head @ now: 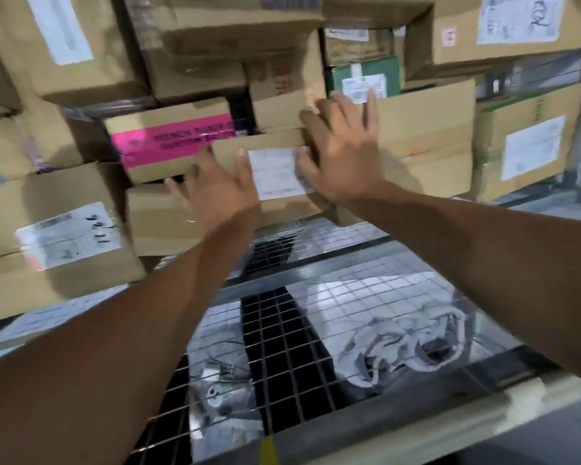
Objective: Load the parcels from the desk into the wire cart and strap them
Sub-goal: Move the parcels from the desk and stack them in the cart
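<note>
A small brown cardboard parcel (275,152) with a white label on its face sits in the stack inside the wire cart (316,330). My left hand (215,189) lies flat against its left side with fingers spread. My right hand (342,152) presses on its right side and the larger box (426,135) beside it, fingers straight. Both arms reach forward over the cart's mesh panel. The view is motion-blurred.
Many cardboard boxes are stacked around the parcel: one with a pink band (175,142) to the left, a green box (366,75) above, labelled boxes at left (57,236) and right (530,146). Crumpled plastic (406,344) lies under the mesh.
</note>
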The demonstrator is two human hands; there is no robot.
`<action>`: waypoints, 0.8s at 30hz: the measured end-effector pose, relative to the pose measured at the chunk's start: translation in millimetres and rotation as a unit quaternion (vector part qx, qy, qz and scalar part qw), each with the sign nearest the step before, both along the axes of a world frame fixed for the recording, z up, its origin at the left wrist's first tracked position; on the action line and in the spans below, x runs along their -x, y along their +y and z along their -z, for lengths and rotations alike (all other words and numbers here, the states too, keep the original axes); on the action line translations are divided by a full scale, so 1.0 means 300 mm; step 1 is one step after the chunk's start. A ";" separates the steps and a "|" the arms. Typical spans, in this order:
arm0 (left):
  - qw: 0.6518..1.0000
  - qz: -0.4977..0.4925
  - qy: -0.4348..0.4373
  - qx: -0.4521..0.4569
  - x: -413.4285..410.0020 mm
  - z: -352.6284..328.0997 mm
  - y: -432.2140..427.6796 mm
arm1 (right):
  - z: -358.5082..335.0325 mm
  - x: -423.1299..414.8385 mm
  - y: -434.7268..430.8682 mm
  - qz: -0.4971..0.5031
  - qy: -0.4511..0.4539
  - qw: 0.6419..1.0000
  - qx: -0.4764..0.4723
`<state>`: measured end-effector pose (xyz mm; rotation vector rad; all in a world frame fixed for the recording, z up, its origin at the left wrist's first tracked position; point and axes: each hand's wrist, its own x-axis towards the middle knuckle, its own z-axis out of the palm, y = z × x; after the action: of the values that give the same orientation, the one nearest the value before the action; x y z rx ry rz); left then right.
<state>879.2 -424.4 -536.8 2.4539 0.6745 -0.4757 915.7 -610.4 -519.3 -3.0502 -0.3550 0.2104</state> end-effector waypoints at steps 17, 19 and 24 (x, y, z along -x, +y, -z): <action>0.966 0.173 0.171 -0.084 -0.056 -0.120 0.096 | -0.079 -0.029 0.013 -0.045 0.234 0.966 0.102; 0.966 0.188 0.171 -0.047 -0.127 -0.247 0.113 | -0.218 -0.066 0.026 0.016 0.282 0.958 0.047; 0.944 0.294 0.151 -0.005 -0.206 -0.614 0.126 | -0.600 -0.039 0.036 0.351 0.255 0.858 -0.276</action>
<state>940.9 -386.7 -352.7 2.5926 0.0312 -1.0927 927.5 -599.6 -339.4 -2.2327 0.6160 0.6945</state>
